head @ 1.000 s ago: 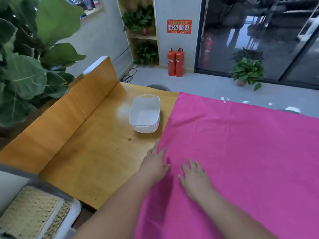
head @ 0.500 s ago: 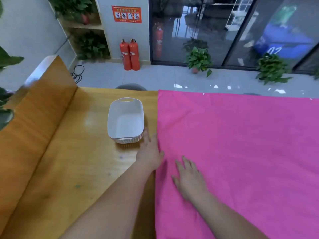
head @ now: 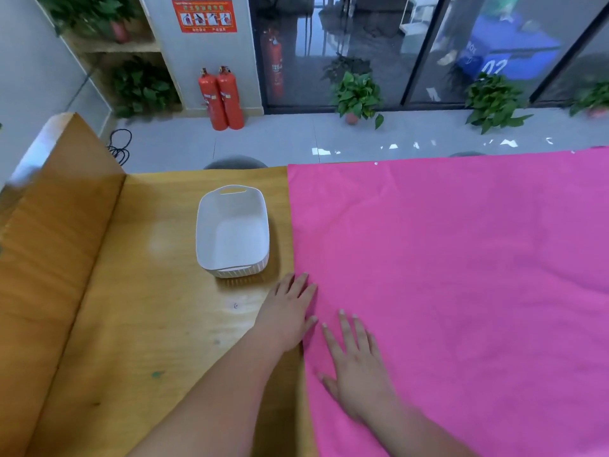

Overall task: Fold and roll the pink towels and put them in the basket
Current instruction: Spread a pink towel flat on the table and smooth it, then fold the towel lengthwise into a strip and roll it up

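Wooden desk (head: 148, 308) carries a white basket (head: 240, 270) beside a spread pink towel (head: 461, 275). Left grip (head: 286, 316) lies flat, fingers straight, across the towel's edge. Right grip (head: 359, 367) rests flat on the towel.

floor (head: 296, 140): grey tile (glossy) | glass wall (head: 362, 44) | wooden table (head: 131, 308)

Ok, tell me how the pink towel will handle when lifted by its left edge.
The pink towel lies thin and flat over the table, so it will probably hang limp. It spreads wide, so a single grip would likely leave most of it dragging.
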Motion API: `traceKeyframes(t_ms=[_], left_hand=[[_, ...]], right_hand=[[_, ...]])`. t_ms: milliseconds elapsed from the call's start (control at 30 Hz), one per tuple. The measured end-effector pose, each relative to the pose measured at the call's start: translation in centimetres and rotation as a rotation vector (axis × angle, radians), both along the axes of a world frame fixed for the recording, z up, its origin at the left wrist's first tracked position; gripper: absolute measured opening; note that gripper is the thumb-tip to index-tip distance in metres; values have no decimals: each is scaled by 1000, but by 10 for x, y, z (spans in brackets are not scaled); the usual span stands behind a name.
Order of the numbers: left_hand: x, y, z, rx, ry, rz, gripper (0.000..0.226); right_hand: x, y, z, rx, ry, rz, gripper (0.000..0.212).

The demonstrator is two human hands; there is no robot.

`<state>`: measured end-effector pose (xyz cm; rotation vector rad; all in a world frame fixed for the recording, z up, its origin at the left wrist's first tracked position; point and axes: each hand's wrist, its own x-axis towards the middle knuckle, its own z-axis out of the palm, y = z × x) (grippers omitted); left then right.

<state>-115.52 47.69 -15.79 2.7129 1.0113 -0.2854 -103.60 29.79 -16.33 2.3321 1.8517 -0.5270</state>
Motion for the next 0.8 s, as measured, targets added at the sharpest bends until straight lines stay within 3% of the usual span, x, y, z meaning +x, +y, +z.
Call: traceKeyframes(t_ms=[233, 433, 667, 800], left_hand=[[40, 44, 10, -23, -48, 92, 76], [35, 82, 4, 25, -32, 318, 79], [40, 104, -4, -63, -63, 250, 76], [54, 113, -8, 120, -11, 205, 63]], right_hand=[[-22, 0, -9, 13, 5, 40, 90], [-28, 21, -6, 88, 34, -24, 81], [-34, 50, 10, 97, 39, -96, 73], [-33, 55, 7, 53, 135, -157, 64]])
